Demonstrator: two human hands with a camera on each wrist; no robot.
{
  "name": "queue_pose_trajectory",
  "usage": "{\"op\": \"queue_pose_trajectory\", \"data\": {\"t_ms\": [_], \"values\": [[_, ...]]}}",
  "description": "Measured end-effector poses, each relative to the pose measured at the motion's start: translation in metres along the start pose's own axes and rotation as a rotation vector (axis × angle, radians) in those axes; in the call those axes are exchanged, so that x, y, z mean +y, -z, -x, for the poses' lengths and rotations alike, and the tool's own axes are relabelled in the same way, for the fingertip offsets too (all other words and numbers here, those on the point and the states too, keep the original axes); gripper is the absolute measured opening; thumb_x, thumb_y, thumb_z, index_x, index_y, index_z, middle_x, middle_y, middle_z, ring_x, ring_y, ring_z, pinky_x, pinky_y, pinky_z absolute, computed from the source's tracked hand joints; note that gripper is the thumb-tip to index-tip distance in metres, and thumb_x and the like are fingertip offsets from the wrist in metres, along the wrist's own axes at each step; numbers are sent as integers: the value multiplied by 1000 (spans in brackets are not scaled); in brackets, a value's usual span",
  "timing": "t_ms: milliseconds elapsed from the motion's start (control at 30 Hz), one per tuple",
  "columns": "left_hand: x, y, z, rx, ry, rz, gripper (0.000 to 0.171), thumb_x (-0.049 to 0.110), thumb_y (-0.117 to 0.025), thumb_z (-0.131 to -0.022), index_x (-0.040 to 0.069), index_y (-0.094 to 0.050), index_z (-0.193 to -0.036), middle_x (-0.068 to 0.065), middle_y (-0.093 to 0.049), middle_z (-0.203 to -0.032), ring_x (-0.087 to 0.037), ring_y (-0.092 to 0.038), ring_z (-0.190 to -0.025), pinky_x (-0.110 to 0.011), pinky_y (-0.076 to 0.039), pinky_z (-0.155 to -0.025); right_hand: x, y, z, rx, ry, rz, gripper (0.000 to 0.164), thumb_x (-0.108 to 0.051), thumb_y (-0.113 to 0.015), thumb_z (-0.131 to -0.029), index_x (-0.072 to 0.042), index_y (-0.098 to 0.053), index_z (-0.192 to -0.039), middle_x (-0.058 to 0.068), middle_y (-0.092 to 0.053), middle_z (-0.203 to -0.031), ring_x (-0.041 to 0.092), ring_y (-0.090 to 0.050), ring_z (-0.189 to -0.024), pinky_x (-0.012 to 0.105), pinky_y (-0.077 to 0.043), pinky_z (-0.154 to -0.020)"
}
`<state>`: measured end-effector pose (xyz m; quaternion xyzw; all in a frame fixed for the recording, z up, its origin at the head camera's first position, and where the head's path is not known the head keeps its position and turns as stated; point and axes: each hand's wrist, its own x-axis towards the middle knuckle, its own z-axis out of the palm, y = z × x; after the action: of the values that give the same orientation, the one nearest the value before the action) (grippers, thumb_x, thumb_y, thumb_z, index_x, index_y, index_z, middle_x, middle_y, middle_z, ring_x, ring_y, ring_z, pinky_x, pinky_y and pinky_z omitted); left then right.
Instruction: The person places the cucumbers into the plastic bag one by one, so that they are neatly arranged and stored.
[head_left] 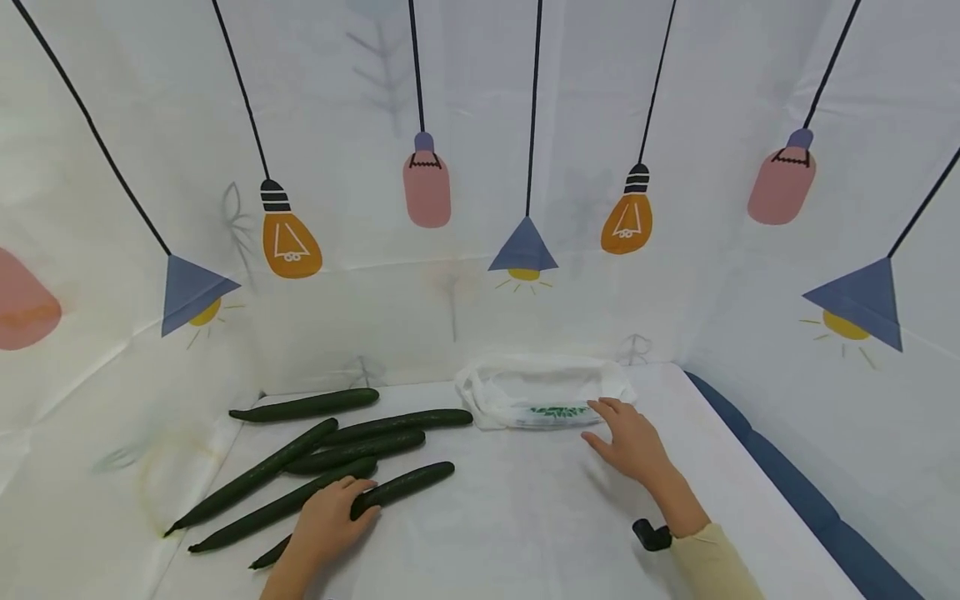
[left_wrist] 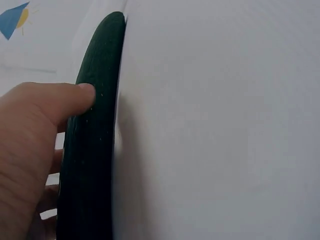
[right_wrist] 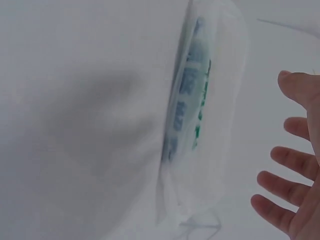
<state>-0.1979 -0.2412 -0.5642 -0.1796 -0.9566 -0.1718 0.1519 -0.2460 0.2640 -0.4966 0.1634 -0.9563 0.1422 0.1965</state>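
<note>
My left hand (head_left: 326, 518) is over the nearest cucumber (head_left: 416, 482), a long dark green one lying on the white table. In the left wrist view, the thumb (left_wrist: 82, 97) presses on this cucumber's side while the other fingers go round behind it. Several more cucumbers (head_left: 262, 475) lie beside and beyond that hand, some touching each other. My right hand (head_left: 633, 442) hovers by the right end of a white plastic bag (head_left: 555, 387) with green print. Its fingers (right_wrist: 287, 162) are spread, apart from the bag in the right wrist view, and hold nothing.
White cloth with printed lamps (head_left: 525, 250) hangs round the back and sides of the table (head_left: 510, 517). Beyond the table's right edge is something blue and padded (head_left: 795, 492). A small black device (head_left: 651, 535) sits at my right wrist.
</note>
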Motion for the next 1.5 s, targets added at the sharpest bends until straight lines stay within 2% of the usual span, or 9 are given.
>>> {"op": "queue_pose_trajectory", "data": {"t_ms": [67, 233, 467, 667, 833, 1067, 1200, 1400, 1500], "values": [[2, -3, -2, -41, 8, 12, 38, 40, -80, -79, 23, -72, -111, 9, -64, -97, -17, -65, -84, -40, -53, -69, 3, 3, -6, 8, 9, 9, 56, -29, -80, -82, -4, -62, -128, 21, -59, -124, 39, -59, -106, 54, -50, -82], [3, -9, -8, -123, 16, 112, 47, 41, -80, -79, 29, -67, -122, 9, -62, -105, -20, -63, -97, -43, -52, -76, 22, 6, -24, -2, -16, 6, 51, -24, -77, -84, -1, -62, -127, 22, -59, -121, 41, -59, -104, 55, -50, -80], [1, -12, -13, -195, 34, 187, 53, 36, -81, -79, 34, -63, -128, 11, -56, -105, -16, -58, -98, -44, -50, -80, 59, -5, -48, -115, -92, -82, 47, -24, -70, -90, 0, -59, -129, 24, -56, -126, 43, -54, -113, 57, -46, -88], [0, -6, -12, -195, 12, 220, 51, 31, -81, -79, 36, -64, -128, 8, -59, -109, -23, -60, -103, -47, -50, -81, 81, -12, -60, -136, -124, -132, 48, -22, -71, -89, 3, -59, -128, 30, -52, -125, 51, -49, -113, 61, -43, -88], [-2, -3, -10, -226, 36, 260, 50, 30, -81, -80, 36, -65, -127, 7, -61, -111, -27, -59, -108, -49, -50, -84, 90, -16, -68, -183, -168, -194, 54, -24, -70, -90, 6, -55, -132, 38, -40, -131, 58, -40, -118, 66, -37, -92], [-9, -3, -7, -268, 41, 320, 51, 32, -80, -80, 34, -65, -128, 5, -62, -114, -29, -58, -112, -50, -49, -86, 96, -21, -72, -255, -249, -308, 59, -22, -70, -90, 7, -48, -137, 39, -33, -138, 56, -32, -126, 66, -31, -99], [-13, -4, -3, -284, 39, 321, 50, 37, -78, -81, 34, -64, -129, 9, -61, -111, -25, -59, -108, -45, -50, -83, 98, -25, -73, -277, -290, -358, 60, -22, -70, -90, 7, -47, -137, 39, -33, -139, 56, -28, -128, 67, -28, -100], [-15, -4, -2, -276, 37, 285, 51, 39, -77, -82, 34, -63, -130, 18, -55, -100, -7, -55, -92, -34, -49, -74, 103, -36, -79, -284, -361, -449, 56, -22, -67, -93, 3, -48, -139, 33, -32, -145, 52, -25, -133, 63, -27, -104], [-14, -3, -6, -268, 38, 290, 51, 39, -78, -81, 33, -63, -130, 20, -54, -98, -5, -55, -91, -35, -49, -75, 106, -38, -81, -273, -378, -453, 57, -23, -66, -93, 4, -47, -139, 32, -32, -145, 52, -25, -133, 63, -27, -104]]}}
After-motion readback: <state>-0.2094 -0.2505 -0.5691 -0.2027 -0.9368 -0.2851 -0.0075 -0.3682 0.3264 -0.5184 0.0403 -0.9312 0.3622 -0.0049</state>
